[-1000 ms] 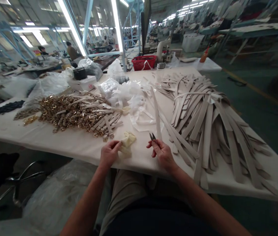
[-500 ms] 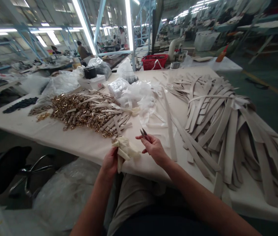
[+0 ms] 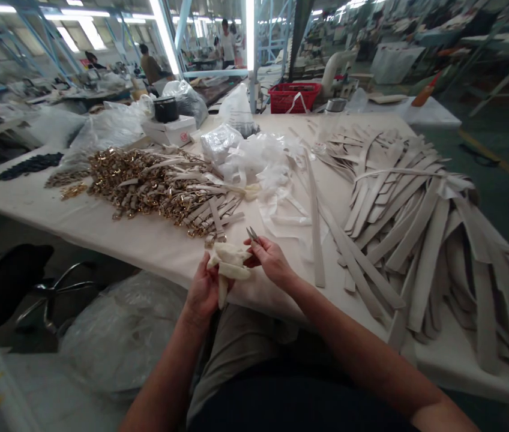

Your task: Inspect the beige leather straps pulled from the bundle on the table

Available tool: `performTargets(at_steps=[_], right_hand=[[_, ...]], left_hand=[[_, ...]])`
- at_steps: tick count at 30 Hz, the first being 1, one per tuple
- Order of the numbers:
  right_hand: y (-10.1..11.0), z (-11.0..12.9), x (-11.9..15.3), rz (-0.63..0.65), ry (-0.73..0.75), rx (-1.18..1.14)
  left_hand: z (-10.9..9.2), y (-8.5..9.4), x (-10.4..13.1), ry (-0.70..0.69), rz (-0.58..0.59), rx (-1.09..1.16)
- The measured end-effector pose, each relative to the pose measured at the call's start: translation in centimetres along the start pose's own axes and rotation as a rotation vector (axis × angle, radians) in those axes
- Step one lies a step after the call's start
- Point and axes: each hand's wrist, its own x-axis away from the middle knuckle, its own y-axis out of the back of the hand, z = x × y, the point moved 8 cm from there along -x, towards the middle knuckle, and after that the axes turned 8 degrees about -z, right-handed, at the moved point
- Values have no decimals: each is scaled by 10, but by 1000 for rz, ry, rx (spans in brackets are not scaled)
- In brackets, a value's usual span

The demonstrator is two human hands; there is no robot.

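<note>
My left hand (image 3: pixel 203 288) is closed on a crumpled cream glove (image 3: pixel 230 262), whose finger-like parts stick out sideways and hang down. In my right hand (image 3: pixel 272 259) is a small pair of thread snips (image 3: pixel 252 234), its pointed blades directed away from me. The fingertips of that hand are right beside the glove; whether they pinch it is hard to see. Just beyond the hands, a strap end with a metal fitting (image 3: pixel 216 240) lies at the edge of a large heap of pale straps with gold-coloured buckles (image 3: pixel 155 191).
Long beige strips (image 3: pixel 423 258) are piled on the right of the table (image 3: pixel 114 240), bundled with a tie. Clear plastic bags (image 3: pixel 259 159) lie in the middle. A red basket (image 3: pixel 294 98) and a white box (image 3: pixel 171 130) stand behind. A chair (image 3: pixel 51 294) is at the lower left.
My right hand has moved left, up to the glove, with the snips still in it. The glove is turned and spread differently in my left hand. The view has shifted slightly.
</note>
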Motion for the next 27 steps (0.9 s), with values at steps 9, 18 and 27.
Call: performTargets(at_steps=[9,18,27], right_hand=[[-10,70,10,147,387,415],[-106,123,86,603,790,894],[-75,109,41,397,756,873]], left_hand=[[35,24,39,64,86,-94],[78,42,45,122,99,35],[74,36,50,93,225,75]])
